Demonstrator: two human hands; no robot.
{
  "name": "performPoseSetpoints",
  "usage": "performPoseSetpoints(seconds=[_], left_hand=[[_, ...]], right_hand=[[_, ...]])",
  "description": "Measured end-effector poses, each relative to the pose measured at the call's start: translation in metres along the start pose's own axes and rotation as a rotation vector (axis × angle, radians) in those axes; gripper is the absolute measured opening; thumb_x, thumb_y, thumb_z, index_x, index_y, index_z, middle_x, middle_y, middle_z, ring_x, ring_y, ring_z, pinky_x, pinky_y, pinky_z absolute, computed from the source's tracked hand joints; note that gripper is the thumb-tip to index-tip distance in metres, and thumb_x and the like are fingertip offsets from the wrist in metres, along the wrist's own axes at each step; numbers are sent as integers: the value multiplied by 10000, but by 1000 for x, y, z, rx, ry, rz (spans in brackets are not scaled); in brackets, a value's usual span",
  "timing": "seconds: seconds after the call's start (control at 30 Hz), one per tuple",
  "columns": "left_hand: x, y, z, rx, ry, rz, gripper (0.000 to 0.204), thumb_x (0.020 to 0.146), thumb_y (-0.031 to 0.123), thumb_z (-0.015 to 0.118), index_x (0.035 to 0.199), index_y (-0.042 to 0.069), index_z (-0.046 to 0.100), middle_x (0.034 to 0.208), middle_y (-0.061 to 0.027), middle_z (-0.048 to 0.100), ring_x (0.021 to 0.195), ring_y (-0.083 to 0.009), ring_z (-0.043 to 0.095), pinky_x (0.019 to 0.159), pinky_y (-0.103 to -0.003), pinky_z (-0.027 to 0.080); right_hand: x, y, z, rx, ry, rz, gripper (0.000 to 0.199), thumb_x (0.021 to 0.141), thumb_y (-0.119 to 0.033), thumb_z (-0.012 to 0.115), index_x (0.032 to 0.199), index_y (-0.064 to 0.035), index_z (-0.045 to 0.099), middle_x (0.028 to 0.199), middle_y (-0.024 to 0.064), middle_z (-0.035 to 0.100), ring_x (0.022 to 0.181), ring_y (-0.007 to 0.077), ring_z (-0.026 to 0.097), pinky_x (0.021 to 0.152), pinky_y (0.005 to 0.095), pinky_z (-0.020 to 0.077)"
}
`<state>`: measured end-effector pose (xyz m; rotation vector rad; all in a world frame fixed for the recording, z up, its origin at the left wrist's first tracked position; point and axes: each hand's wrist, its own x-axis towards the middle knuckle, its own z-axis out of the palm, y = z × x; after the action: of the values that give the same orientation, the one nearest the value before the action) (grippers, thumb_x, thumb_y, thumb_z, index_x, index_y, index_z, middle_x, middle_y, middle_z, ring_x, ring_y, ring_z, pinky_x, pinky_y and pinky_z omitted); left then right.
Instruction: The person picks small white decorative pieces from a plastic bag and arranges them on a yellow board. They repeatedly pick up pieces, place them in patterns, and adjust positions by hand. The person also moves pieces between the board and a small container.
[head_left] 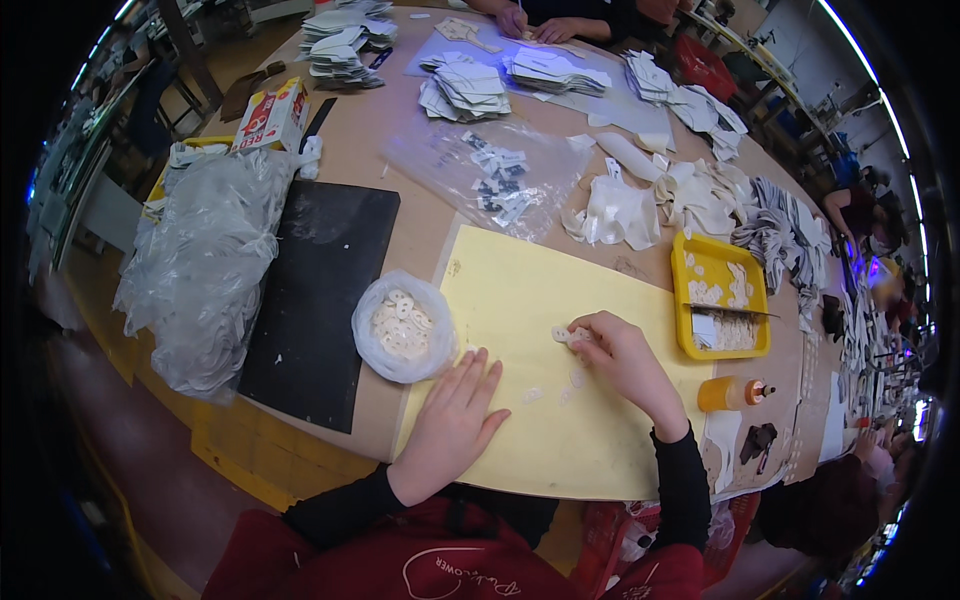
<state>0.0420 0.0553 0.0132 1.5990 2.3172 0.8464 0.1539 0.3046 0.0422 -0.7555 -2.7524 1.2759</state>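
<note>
My right hand (620,355) pinches a small white ring-shaped piece (563,335) against a pale yellow sheet (540,290) on the table. My left hand (452,420) lies flat, fingers spread, on the near left part of that sheet and holds nothing. Two or three more small white pieces (575,378) lie on the sheet between the hands. Just left of the sheet, beside my left hand, sits an open clear bag (402,328) full of the same white rings.
A black mat (320,290) and a large crumpled plastic bag (205,265) lie to the left. A yellow tray (722,295) and an orange glue bottle (730,392) stand to the right. Stacks of white cut pieces (465,88) fill the far table, where another person's hands (535,25) work.
</note>
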Motion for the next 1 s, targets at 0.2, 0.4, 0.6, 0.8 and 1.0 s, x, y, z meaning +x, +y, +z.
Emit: performPoseSetpoints(seconds=[0.2,0.4,0.6,0.8,1.0], left_hand=[[-3,9,6,-281,-17,34,412,975,97,609,1367,-21,570,1435,-221,547,1328,-371,529,1085,-424,448],[11,-11,3,-250,61,19,376,905,41,677,1280,18,661,1288,-144,604,1085,-308,597,978,-404,484],[19,-17,4,-311,-19,-44,269,873,88,736,1130,11,707,1086,-107,589,991,-276,571,897,-394,473],[10,-15,-2,-320,-27,-96,241,870,125,760,1067,0,699,1030,-112,582,990,-285,588,890,-394,479],[-6,-19,-9,-375,-19,-135,285,865,131,771,1109,6,690,1030,-113,588,996,-289,610,883,-382,501]], right_hand=[[-16,0,-14,-6,11,-63,318,920,-20,691,1236,16,669,1043,130,721,922,206,704,846,307,558],[-35,3,-9,-190,217,-188,291,881,-11,709,1170,6,679,1130,145,678,1019,304,674,907,353,532],[-55,-27,44,-113,134,-300,276,862,-69,746,1129,-22,694,1063,145,625,978,333,635,874,401,524],[-54,-19,78,-221,228,-337,204,833,-113,785,991,-32,685,929,96,618,862,289,611,762,406,500],[-57,-26,90,-327,333,-296,163,824,-128,796,908,-65,671,870,58,615,810,264,588,737,375,441]])
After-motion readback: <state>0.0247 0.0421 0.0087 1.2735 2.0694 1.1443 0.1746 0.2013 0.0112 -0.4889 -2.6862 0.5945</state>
